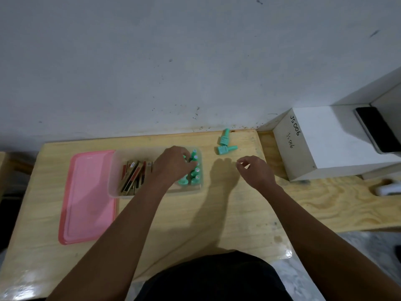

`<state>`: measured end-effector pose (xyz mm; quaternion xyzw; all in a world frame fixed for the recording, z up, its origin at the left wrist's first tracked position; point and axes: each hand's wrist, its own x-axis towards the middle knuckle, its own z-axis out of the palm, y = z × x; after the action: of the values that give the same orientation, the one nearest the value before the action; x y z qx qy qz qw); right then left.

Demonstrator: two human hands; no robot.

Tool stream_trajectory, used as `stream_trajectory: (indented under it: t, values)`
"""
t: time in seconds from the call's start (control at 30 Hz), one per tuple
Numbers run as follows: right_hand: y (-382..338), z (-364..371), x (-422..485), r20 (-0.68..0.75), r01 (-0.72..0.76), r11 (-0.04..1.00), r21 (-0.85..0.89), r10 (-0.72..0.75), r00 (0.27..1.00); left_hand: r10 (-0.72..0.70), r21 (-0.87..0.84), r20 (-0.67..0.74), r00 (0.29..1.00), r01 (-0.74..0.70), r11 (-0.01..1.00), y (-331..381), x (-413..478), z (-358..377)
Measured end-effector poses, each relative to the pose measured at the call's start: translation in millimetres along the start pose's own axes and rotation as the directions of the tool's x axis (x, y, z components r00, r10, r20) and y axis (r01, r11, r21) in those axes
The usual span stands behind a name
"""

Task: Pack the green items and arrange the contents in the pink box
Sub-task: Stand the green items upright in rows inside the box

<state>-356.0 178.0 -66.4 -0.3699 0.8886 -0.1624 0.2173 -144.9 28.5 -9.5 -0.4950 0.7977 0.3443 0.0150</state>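
A translucent box [115, 170] stands on the wooden table, its pink lid [86, 196] lying flat to its left. Several green bottles [196, 173] stand upright in the box's right end; slim brown and red packets [133, 177] lean in its left half. My left hand [173, 164] reaches into the box, fingers curled on a green bottle among the standing ones. My right hand [255, 170] hovers over the table right of the box, fingers loosely bent, holding nothing. Two green bottles [224, 142] lie on their sides near the table's far edge.
A white box [321, 144] marked "JS006" sits at the right against the wall, a dark phone [377, 129] on the shelf beside it. A white object [388, 189] lies at the far right. The wall runs along the table's far edge.
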Motion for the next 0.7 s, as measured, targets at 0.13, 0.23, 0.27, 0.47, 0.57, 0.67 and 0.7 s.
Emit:
stream_trajectory:
  t: [0.13,0.23,0.27,0.47,0.57,0.67,0.7]
  values:
    - [20.4,-3.3,24.1,0.066,-0.046,0.999,-0.01,0.047,0.997,0.143,-0.239,-0.023,0.989,-0.144,0.96,42.9,21.1,15.5]
    - [22.7,-2.9,44.6,0.129,-0.048,0.998,0.031,0.044,0.991,0.128,-0.288,-0.004,0.992,-0.124,0.95,64.4,47.6,40.6]
    - [21.4,-2.3,50.9,0.144,-0.029,0.999,0.02,0.026,0.989,0.113,-0.294,-0.008,0.994,-0.11,0.95,69.2,58.1,49.0]
    - [9.5,14.7,77.9,0.115,0.134,0.989,-0.067,-0.126,0.985,-0.026,-0.253,-0.078,0.997,0.005,0.967,83.9,114.2,82.3]
    - [6.4,23.9,86.8,0.078,0.164,0.985,-0.054,-0.159,0.984,-0.102,-0.117,-0.042,0.994,0.097,0.988,87.0,137.1,93.4]
    - [9.3,27.7,92.3,0.077,0.177,0.983,-0.053,-0.173,0.982,-0.162,-0.007,0.048,0.986,0.163,0.987,95.1,153.8,103.8]
    - [10.5,28.1,93.5,0.083,0.183,0.982,-0.054,-0.178,0.981,-0.182,0.004,0.061,0.981,0.182,0.983,97.8,157.1,106.7]
